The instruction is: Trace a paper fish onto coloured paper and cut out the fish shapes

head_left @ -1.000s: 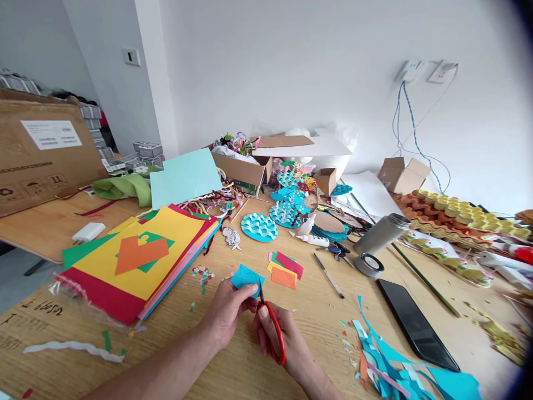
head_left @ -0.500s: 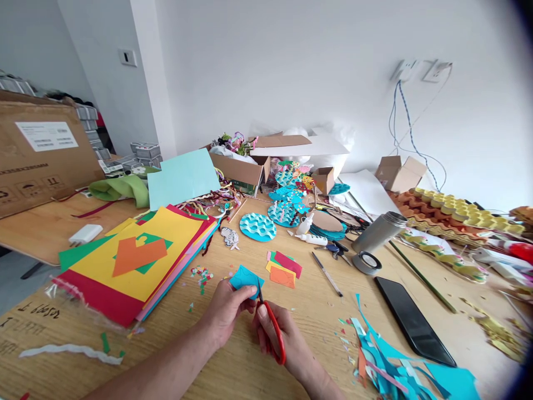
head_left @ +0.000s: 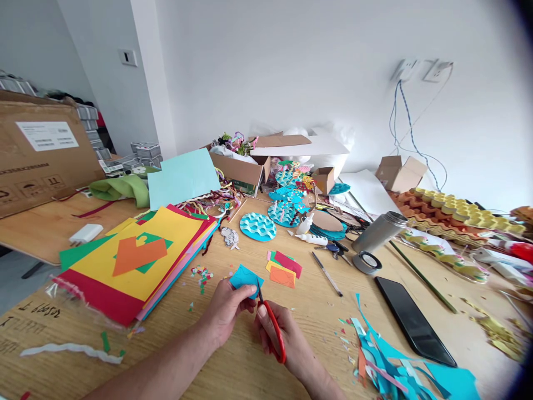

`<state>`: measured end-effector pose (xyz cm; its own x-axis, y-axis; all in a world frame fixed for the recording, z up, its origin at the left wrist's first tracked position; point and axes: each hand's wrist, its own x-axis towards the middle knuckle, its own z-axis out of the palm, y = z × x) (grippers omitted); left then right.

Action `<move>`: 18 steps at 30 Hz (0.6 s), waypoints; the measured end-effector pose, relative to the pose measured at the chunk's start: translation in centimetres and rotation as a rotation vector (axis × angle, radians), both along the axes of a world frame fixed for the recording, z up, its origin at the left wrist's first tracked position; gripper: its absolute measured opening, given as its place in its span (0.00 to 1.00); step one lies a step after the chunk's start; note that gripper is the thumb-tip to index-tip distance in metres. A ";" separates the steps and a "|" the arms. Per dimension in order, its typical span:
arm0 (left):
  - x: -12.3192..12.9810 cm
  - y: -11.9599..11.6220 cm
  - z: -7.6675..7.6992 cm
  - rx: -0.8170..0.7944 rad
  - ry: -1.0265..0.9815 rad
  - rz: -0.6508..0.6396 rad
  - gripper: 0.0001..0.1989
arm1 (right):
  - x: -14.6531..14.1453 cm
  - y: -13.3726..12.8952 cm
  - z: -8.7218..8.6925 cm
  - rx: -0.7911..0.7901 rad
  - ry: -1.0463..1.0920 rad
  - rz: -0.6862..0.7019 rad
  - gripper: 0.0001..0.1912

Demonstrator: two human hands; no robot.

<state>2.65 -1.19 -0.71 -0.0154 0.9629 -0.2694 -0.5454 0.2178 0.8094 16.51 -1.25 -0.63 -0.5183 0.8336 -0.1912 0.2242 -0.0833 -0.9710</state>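
A small piece of blue paper [head_left: 242,278] with faint drawn lines is pinched between the thumb and fingers of my left hand [head_left: 229,305]. My right hand [head_left: 281,328] is closed round the red handles of a pair of scissors [head_left: 278,333]. The dark blades point up and away from me, against the right edge of the blue paper, close to my left thumb. Just beyond, small cut pieces of red, green, yellow and orange paper [head_left: 283,275] lie overlapping on the wooden table [head_left: 245,366].
At left lies a stack of coloured paper [head_left: 175,233]. Blue paper scraps [head_left: 387,355] and a black phone [head_left: 412,316] are at right, near a pen [head_left: 327,274] and a metal flask [head_left: 377,233]. Blue wavy discs [head_left: 258,226] and a glue bottle [head_left: 312,239] stand farther back.
Almost nothing differs. Both hands, the blue paper and the scissors stay in nearly the same place.
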 end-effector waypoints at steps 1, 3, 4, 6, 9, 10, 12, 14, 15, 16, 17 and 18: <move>0.0 0.0 0.0 -0.001 -0.004 0.002 0.10 | 0.0 0.0 0.0 -0.003 -0.001 -0.002 0.32; 0.0 0.1 -0.1 -0.002 -0.005 0.007 0.11 | 0.0 0.0 0.0 -0.006 -0.003 -0.003 0.32; 0.0 0.1 -0.1 0.001 -0.002 0.008 0.11 | -0.1 0.0 0.0 -0.007 -0.003 -0.004 0.32; -0.1 0.1 -0.2 0.008 0.009 0.003 0.10 | -0.1 0.0 0.0 -0.007 -0.001 -0.003 0.32; -0.1 0.1 -0.2 0.022 0.027 -0.006 0.10 | 0.0 0.0 -0.1 -0.010 -0.006 -0.003 0.32; -0.1 0.0 -0.2 0.026 0.032 -0.009 0.10 | 0.0 0.0 -0.1 -0.011 -0.009 -0.003 0.32; -0.1 0.0 -0.1 0.029 0.041 -0.013 0.10 | 0.0 0.0 0.0 -0.011 -0.009 -0.003 0.32; -0.1 0.0 -0.1 0.025 0.048 -0.018 0.10 | 0.0 0.1 0.0 -0.009 -0.005 -0.001 0.32; -0.1 0.0 0.0 0.022 0.051 -0.018 0.10 | 0.0 0.1 0.1 -0.008 -0.005 0.000 0.32; -0.1 0.0 0.0 0.018 0.052 -0.015 0.10 | 0.0 0.1 0.1 -0.007 -0.007 0.000 0.32; -0.1 0.0 0.0 0.017 0.052 -0.012 0.11 | 0.0 0.1 0.1 -0.005 -0.011 0.000 0.32; -0.1 0.1 0.0 0.017 0.050 -0.010 0.11 | 0.0 0.1 0.1 -0.003 -0.017 0.002 0.32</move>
